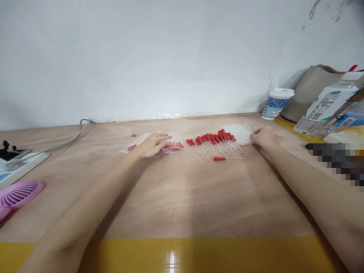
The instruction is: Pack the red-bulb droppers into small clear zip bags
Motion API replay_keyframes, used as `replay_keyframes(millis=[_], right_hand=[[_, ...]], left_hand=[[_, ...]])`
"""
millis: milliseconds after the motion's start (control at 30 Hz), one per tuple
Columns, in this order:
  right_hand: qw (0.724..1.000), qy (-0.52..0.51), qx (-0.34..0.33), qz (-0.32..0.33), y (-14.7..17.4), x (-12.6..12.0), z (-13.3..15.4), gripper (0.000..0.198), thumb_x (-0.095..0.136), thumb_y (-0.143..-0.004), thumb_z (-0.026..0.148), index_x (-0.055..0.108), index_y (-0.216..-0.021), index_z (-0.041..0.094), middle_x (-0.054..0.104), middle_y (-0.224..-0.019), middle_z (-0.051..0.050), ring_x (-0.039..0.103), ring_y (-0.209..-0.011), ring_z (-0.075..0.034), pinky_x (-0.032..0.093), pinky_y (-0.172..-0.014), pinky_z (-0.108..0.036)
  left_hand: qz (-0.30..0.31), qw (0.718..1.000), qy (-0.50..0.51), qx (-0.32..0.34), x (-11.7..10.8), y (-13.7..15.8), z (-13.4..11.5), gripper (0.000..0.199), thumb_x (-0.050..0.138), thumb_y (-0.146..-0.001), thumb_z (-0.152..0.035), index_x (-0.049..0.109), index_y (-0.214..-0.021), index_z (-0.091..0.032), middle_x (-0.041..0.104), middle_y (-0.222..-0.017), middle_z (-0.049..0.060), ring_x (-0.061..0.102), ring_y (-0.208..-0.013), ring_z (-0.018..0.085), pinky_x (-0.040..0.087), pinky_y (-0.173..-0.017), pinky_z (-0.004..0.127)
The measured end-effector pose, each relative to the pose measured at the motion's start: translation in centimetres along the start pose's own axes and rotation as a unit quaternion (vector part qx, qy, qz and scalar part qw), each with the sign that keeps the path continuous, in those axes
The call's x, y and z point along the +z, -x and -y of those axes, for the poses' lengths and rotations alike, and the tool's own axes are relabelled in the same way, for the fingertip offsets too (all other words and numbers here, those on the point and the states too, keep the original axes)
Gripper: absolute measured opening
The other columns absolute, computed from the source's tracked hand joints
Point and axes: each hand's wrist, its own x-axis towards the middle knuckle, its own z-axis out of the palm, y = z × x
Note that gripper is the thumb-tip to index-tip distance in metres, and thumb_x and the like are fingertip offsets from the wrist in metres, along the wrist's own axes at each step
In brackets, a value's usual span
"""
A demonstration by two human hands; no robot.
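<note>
My left hand [155, 145] lies with its fingers stretched out over a pile of clear plastic bags [174, 148], which have droppers with red rubber bulbs inside. Out to the right, my right hand [265, 136] has its fingers closed at the edge of a stack of flat, whitish plastic bags [237, 133]; its fingertips are partly hidden. Between the hands, several glass droppers [214, 139] with red bulbs are spread in a loose heap, bulbs toward the wall. A single dropper [219, 159] lies sideways in front of them.
At the right stand a paper cup [278, 104] with a lid and straw, a leaning plastic bottle [327, 102] and a grey-brown container [305, 89]. On the left are a pink fan [21, 194], a white power strip [25, 165] and a grey cable [68, 141]. Yellow tape [142, 254] covers the front edge.
</note>
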Motion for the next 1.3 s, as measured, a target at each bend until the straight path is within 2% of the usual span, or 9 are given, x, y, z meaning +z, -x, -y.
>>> replay_keyframes(millis=[133,267,433,767,967,1033,1167,1233,1300], right_hand=[[1.0,-0.006,0.016,-0.007,0.6,0.2,0.0,0.024,0.052,-0.078,0.023,0.066,-0.098,0.019,0.063,-0.098,-0.014,0.055,-0.094,-0.027,0.024,-0.087,-0.048],[1.0,-0.017,-0.009,-0.023,0.9,0.3,-0.1,0.03,0.052,-0.08,0.033,0.063,-0.105,0.022,0.058,-0.112,-0.015,0.05,-0.102,-0.027,0.025,-0.087,-0.047],[0.999,-0.03,-0.008,0.034,0.9,0.3,0.1,0.054,0.062,-0.064,0.059,0.067,-0.089,0.012,0.055,-0.11,-0.026,0.048,-0.102,-0.039,0.028,-0.082,-0.052],[0.99,-0.134,0.03,0.028,1.1,-0.1,0.4,0.039,0.068,-0.066,0.03,0.064,-0.099,0.011,0.059,-0.105,-0.025,0.053,-0.096,-0.034,0.033,-0.077,-0.045],[0.972,-0.22,-0.051,-0.071,1.5,-2.6,0.8,0.031,0.054,-0.078,0.029,0.06,-0.105,0.013,0.063,-0.104,-0.016,0.056,-0.091,-0.022,0.038,-0.08,-0.032],[0.941,-0.278,-0.122,-0.146,2.1,-4.0,1.6,0.03,0.052,-0.081,0.032,0.06,-0.103,0.012,0.063,-0.101,-0.015,0.057,-0.088,-0.019,0.04,-0.081,-0.029],[0.816,-0.424,-0.293,-0.264,6.0,-7.1,5.0,0.018,0.057,-0.08,0.033,0.061,-0.087,0.017,0.064,-0.09,-0.01,0.058,-0.084,-0.018,0.044,-0.081,-0.032],[0.753,-0.517,-0.346,-0.215,9.2,-8.3,7.0,0.016,0.064,-0.075,0.034,0.06,-0.083,0.02,0.063,-0.082,-0.005,0.059,-0.076,-0.017,0.047,-0.075,-0.034],[0.714,-0.587,-0.373,-0.078,12.5,-8.9,8.5,0.017,0.069,-0.072,0.035,0.059,-0.08,0.023,0.062,-0.078,-0.002,0.059,-0.073,-0.016,0.049,-0.07,-0.034]], left_hand=[[0.048,0.993,-0.064,-0.083,1.0,1.9,-0.4,0.062,0.031,-0.085,-0.064,0.037,-0.137,-0.032,0.032,-0.145,0.006,0.028,-0.133,0.032,0.02,-0.103,0.06],[0.026,0.989,-0.098,-0.108,2.1,2.5,-0.7,0.057,0.022,-0.09,-0.058,0.027,-0.141,-0.033,0.032,-0.146,0.008,0.029,-0.131,0.036,0.025,-0.097,0.063],[-0.03,0.984,-0.112,-0.137,3.2,2.8,-1.2,0.049,0.018,-0.094,-0.048,0.029,-0.14,-0.034,0.035,-0.143,0.011,0.033,-0.127,0.04,0.03,-0.091,0.066],[-0.138,0.969,-0.132,-0.157,4.4,3.6,-2.4,0.048,0.022,-0.094,-0.043,0.045,-0.132,-0.023,0.041,-0.138,0.015,0.029,-0.13,0.039,0.023,-0.095,0.068],[-0.219,0.954,-0.162,-0.122,4.6,3.8,-2.6,0.043,0.03,-0.093,-0.042,0.052,-0.124,-0.022,0.044,-0.134,0.015,0.027,-0.132,0.036,0.018,-0.101,0.065],[-0.242,0.95,-0.166,-0.108,4.6,3.9,-2.8,0.042,0.031,-0.093,-0.041,0.052,-0.124,-0.021,0.045,-0.134,0.014,0.025,-0.133,0.034,0.015,-0.103,0.062],[-0.282,0.945,-0.156,-0.058,4.4,4.2,-3.3,0.043,0.035,-0.092,-0.039,0.046,-0.128,-0.019,0.041,-0.137,0.014,0.022,-0.136,0.03,0.012,-0.108,0.054],[-0.305,0.942,-0.136,-0.028,4.3,4.6,-3.5,0.046,0.038,-0.09,-0.037,0.039,-0.133,-0.02,0.038,-0.139,0.014,0.02,-0.136,0.029,0.013,-0.109,0.052],[-0.333,0.935,-0.119,0.007,4.1,5.1,-3.9,0.05,0.039,-0.089,-0.035,0.03,-0.137,-0.023,0.034,-0.142,0.012,0.02,-0.136,0.029,0.016,-0.108,0.052]])
